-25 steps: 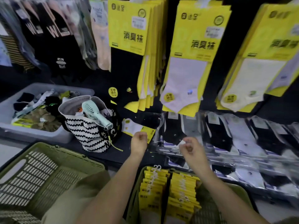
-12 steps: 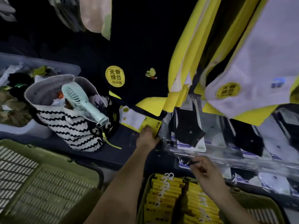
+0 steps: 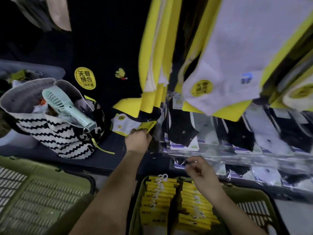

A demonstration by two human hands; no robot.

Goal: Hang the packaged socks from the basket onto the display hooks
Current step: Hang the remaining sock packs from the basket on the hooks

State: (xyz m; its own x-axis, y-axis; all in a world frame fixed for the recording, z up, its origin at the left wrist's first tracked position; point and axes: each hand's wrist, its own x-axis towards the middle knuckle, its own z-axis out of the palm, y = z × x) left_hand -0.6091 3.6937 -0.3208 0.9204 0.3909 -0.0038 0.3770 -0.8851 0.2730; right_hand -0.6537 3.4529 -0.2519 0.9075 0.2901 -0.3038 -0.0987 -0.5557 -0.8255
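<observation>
left grip (image 3: 138, 141) pinching sock pack (image 3: 127, 123), near corner

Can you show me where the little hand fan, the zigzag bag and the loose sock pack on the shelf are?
hand fan (image 3: 67, 109), head view, where its grille meets the handle.
zigzag bag (image 3: 55, 139), head view, on its striped front.
sock pack (image 3: 124, 124), head view, on the white sock panel.
</observation>
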